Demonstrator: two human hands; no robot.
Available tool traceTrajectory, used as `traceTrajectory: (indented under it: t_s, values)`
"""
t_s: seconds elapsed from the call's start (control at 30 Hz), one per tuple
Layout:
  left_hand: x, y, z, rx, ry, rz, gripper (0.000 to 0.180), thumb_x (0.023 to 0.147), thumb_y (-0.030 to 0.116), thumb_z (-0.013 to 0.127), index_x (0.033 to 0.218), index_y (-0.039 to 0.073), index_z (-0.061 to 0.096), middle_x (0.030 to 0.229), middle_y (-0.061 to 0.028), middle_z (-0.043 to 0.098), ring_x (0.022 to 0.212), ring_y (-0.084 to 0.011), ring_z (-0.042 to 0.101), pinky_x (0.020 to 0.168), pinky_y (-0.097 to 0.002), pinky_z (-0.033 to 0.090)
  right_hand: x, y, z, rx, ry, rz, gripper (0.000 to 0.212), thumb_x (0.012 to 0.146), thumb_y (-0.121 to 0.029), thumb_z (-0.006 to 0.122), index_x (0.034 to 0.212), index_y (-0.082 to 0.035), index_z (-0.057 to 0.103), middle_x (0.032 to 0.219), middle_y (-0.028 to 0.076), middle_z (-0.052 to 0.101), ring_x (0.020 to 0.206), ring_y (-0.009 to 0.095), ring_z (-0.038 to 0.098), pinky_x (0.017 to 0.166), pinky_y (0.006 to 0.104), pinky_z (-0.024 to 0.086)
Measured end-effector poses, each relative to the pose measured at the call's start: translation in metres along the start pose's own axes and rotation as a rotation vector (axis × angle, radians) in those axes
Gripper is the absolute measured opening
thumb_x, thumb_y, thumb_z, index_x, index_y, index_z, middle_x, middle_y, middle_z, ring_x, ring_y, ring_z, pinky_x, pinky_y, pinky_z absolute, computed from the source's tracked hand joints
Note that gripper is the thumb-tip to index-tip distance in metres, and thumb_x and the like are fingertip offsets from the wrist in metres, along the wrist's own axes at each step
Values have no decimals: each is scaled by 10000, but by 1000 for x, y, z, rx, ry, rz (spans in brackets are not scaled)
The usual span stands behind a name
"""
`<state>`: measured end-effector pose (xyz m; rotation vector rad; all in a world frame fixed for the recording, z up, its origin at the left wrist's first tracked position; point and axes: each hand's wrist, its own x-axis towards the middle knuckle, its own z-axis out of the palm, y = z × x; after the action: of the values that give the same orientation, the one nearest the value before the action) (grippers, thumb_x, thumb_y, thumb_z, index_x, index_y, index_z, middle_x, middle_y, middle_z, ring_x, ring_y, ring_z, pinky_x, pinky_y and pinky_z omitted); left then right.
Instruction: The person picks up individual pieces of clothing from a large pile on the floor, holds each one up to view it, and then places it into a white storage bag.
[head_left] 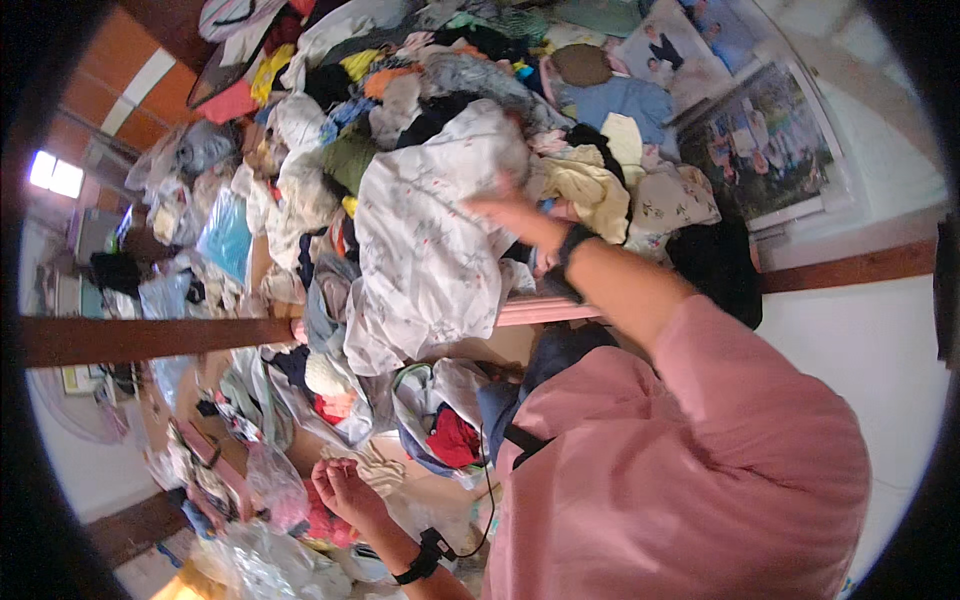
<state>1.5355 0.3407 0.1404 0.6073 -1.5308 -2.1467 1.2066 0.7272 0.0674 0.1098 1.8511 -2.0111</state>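
Observation:
Over a big heap of clothes, my right hand [515,212] is at a white cloth [425,240] with a small grey and red print. Its thumb is stretched out apart from the fingers, which are smeared by motion; whether they touch the cloth is hard to tell. The cloth lies spread over the heap's front and hangs down past a pink edge [545,312]. My left hand [345,492] hovers low at the left with loosely bent fingers and nothing visible in it. Below it lie a clear plastic bag [275,480] and red cloth. Both wrists wear black bands.
Open bags of clothes, one with a red garment [453,438], stand below the heap's front. A pale yellow garment [590,195] and a black cloth [715,265] lie right of the white cloth. Framed photographs [760,150] lean at the back right. Plastic-wrapped bundles [225,235] sit left.

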Motion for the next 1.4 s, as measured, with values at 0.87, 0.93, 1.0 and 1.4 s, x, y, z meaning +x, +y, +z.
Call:
traceTrajectory:
  t_s: [0.87,0.93,1.0,1.4]
  values:
    - [29,123,232,366,-589,290,170,795,-40,561,961,-6,554,927,-102,594,884,-181,553,834,-298,420,-187,-239,-158,78,-167,-333,530,793,-119,685,1242,11,436,1109,38,553,989,125,540,862,260,436]
    - [37,133,291,419,-928,350,288,758,-43,627,1036,-28,555,1023,-126,595,977,-205,550,888,-317,404,-202,-281,-148,-129,-294,-475,565,738,-188,730,1187,14,452,1070,32,530,985,109,512,857,263,424]
    - [31,147,358,477,-1071,573,424,712,-18,706,1103,-44,547,1122,-148,575,1053,-225,530,925,-338,391,-218,-323,-117,-223,-495,-496,604,704,-212,746,1180,15,451,1057,25,520,991,106,500,858,260,418]
    - [50,202,430,202,-1214,196,163,740,-57,701,807,42,590,801,10,622,711,-48,545,670,-202,457,-237,-402,-98,-1233,-373,-263,477,538,-183,845,925,10,644,974,122,639,934,147,602,725,255,462]
